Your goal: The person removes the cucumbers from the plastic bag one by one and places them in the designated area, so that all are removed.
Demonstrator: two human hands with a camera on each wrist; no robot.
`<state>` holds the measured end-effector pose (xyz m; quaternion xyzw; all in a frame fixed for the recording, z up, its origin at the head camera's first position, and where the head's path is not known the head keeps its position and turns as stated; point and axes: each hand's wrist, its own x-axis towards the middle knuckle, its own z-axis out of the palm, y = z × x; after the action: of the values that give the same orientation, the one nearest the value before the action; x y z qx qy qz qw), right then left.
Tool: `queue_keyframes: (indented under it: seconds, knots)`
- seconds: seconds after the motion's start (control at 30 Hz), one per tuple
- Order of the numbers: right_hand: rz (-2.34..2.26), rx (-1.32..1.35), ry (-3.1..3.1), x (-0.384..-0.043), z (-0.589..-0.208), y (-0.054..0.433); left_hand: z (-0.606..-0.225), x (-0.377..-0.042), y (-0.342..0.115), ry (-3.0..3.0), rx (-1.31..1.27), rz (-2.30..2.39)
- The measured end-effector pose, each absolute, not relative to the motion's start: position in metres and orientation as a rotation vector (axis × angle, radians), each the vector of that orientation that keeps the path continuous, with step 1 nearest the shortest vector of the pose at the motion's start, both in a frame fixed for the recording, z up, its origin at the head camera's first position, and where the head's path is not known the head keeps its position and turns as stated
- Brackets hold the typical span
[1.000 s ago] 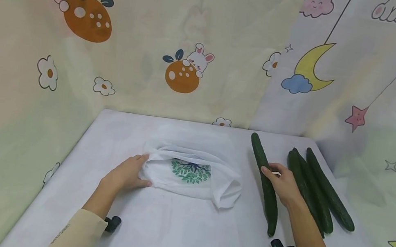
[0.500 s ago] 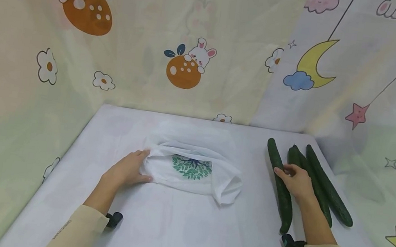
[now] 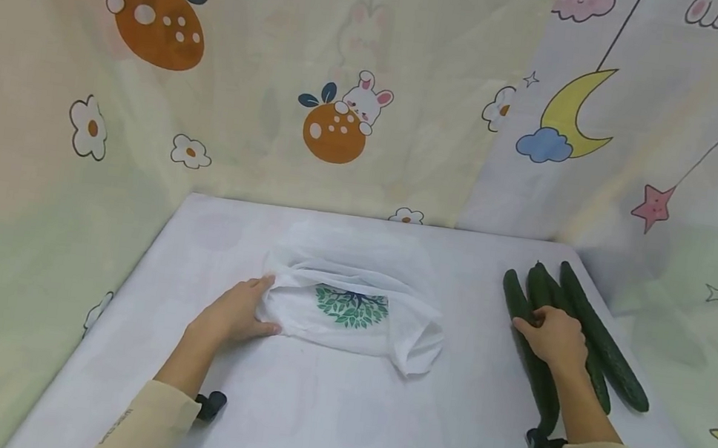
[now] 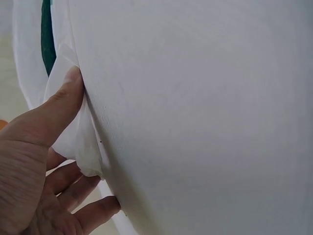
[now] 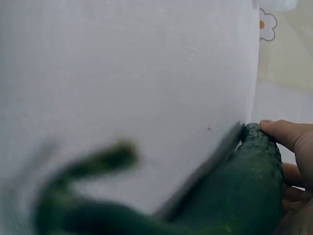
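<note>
1. Cucumber (image 3: 534,357), the leftmost of three, is lying on the right side of the white table (image 3: 322,414), touching the two other cucumbers (image 3: 594,335) to its right.
2. The right hand (image 3: 553,337) is gripping this cucumber, fingers curling over its top and thumb pressing its left side; the right wrist view is showing a fingertip (image 5: 283,132) against the bumpy green skin.
3. The left hand (image 3: 234,313) is pinching the left edge of a crumpled white bag (image 3: 355,313) with a green tree print, lying mid-table; its thumb (image 4: 54,112) is pressing the fabric fold against the fingers beneath.
4. Cartoon-printed curtains (image 3: 351,66) are hanging along the far side.
</note>
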<state>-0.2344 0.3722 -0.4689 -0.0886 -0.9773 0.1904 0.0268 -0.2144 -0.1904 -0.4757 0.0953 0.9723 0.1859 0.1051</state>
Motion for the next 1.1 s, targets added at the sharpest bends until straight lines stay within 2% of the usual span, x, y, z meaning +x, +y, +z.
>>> queue_keyframes:
  seconds: [0.2, 0.4, 0.57, 1.1]
  knots:
    - [0.531, -0.31, -2.98, -0.241, -0.467, 0.365, -0.479, -0.213, -0.192, 2.876, 0.275, 0.554]
    - [0.491, -0.211, -2.879, -0.244, -0.454, 0.35, -0.478, -0.213, -0.191, 2.883, 0.279, 0.549]
    - [0.536, -0.094, -2.809, -0.241, -0.448, 0.329, -0.474, -0.214, -0.192, 2.889, 0.284, 0.531]
    - [0.708, 0.05, -2.758, -0.244, -0.45, 0.259, -0.474, -0.211, -0.193, 2.874, 0.234, 0.559]
